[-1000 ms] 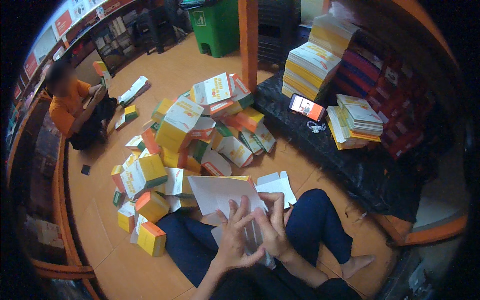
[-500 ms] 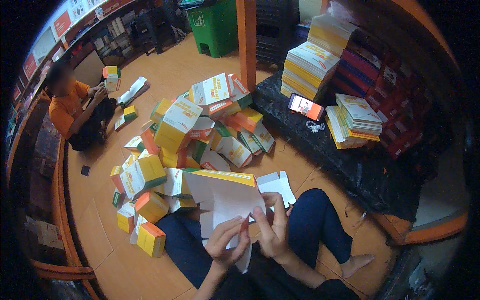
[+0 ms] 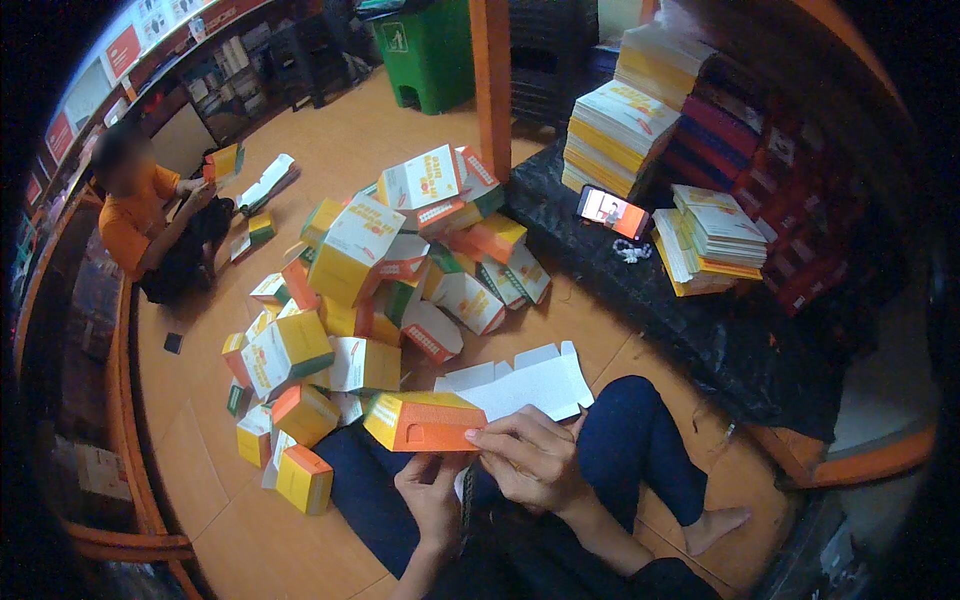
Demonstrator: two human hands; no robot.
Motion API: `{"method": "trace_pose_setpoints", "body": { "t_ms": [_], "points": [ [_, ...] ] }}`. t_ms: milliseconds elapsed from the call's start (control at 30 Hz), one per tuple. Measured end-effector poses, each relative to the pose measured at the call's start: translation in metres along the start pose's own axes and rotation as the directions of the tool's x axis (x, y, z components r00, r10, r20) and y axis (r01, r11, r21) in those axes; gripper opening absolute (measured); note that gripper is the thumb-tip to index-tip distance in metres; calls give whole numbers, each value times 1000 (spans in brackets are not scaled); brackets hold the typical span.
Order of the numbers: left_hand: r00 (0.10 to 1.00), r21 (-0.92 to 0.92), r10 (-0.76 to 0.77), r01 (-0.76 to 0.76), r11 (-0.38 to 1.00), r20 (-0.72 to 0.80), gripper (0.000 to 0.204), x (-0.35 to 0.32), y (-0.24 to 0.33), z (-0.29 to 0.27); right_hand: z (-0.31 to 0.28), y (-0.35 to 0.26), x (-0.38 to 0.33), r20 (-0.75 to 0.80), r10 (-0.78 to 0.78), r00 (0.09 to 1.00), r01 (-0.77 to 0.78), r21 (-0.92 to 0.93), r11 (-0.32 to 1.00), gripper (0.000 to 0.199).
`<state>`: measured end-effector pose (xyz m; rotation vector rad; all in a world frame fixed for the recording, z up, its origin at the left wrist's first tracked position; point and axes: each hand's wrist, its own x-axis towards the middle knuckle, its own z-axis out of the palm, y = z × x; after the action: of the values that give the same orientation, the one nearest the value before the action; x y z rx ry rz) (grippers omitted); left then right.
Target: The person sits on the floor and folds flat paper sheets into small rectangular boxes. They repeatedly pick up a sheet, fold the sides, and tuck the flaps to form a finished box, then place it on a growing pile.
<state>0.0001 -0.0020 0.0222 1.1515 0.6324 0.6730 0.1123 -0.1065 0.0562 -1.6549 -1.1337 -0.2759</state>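
Over my lap a yellow and orange cardboard box [image 3: 425, 425] is held up, its orange side with a small cut slot facing me. My left hand [image 3: 432, 500] grips it from below, fingers partly hidden under the lower edge. At the box's right end my right hand [image 3: 535, 455] has closed, thumb and fingers on the orange edge. Just beyond my right hand an unfolded cardboard blank [image 3: 530, 385] lies white side up on the floor. A heap of folded boxes [image 3: 360, 235] in white, yellow, orange and green spreads to the left and ahead.
On the black-covered platform [image 3: 690, 340] at right are stacked cardboard blanks [image 3: 615, 130], a smaller stack [image 3: 715, 235] and a lit phone [image 3: 612, 213]. An orange post [image 3: 490, 90] and green bin [image 3: 425, 55] stand beyond. A seated person [image 3: 150, 215] handles another box [image 3: 224, 165] far left.
The box in my hands has gone from partly open, white inside showing, to turned with its orange side toward me. More of the blank on the floor is uncovered. The other person's box has tilted.
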Motion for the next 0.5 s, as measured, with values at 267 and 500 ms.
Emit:
{"method": "trace_pose_setpoints", "body": {
  "t_ms": [267,500],
  "points": [
    [997,-44,-63,62,997,-32,21,-3,8,15,6,9,-2,7,153,988,-152,162,975,33],
    [999,-8,-27,27,1000,19,19,-6,9,26,17,7,-11,-104,288,952,-256,245,935,19]
  ]
}}
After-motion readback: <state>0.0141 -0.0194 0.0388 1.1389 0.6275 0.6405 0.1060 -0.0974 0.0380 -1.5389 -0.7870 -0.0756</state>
